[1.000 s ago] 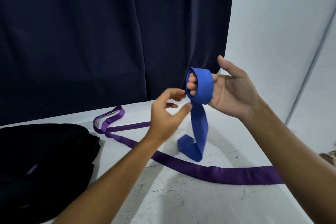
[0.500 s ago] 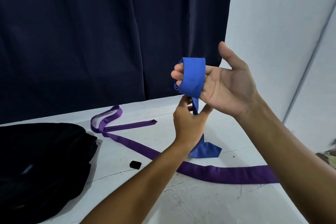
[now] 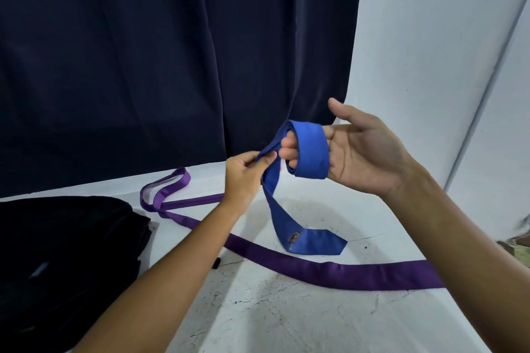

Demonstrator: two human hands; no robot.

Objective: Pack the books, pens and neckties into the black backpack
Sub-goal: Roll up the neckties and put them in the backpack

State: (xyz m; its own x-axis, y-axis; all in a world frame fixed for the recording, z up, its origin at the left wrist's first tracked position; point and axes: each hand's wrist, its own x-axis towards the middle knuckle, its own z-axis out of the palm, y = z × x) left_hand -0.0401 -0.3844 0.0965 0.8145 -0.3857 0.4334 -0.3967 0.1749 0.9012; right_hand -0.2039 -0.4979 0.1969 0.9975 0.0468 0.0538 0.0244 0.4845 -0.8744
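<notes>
Your right hand (image 3: 362, 152) is raised above the table (image 3: 286, 318), palm toward you, thumb sticking up free. The blue necktie (image 3: 308, 149) is wound in a band around its fingers (image 3: 288, 147), which curl inside the coil; their tips show at the left opening.

Your left hand (image 3: 248, 177) sits just left of the coil and lower. Its thumb and forefinger pinch the loose strand of the blue necktie where it leaves the roll. Below that pinch the strand hangs down to the tabletop, and the wide pointed end lies flat there, a small label showing on its back.

The purple necktie (image 3: 329, 268) lies stretched across the table, unrolled. Its narrow end makes a loop near the curtain (image 3: 172, 51); its wide part runs right, passing under your right forearm. The blue tip rests just beside or on it; you can't tell which.

The black backpack (image 3: 63, 261) lies at the left edge of the table, apart from both ties. A small black object (image 3: 216, 263) peeks out beside your left forearm, too hidden to identify.

White wall (image 3: 430, 37) stands to the right of the dark curtain.
</notes>
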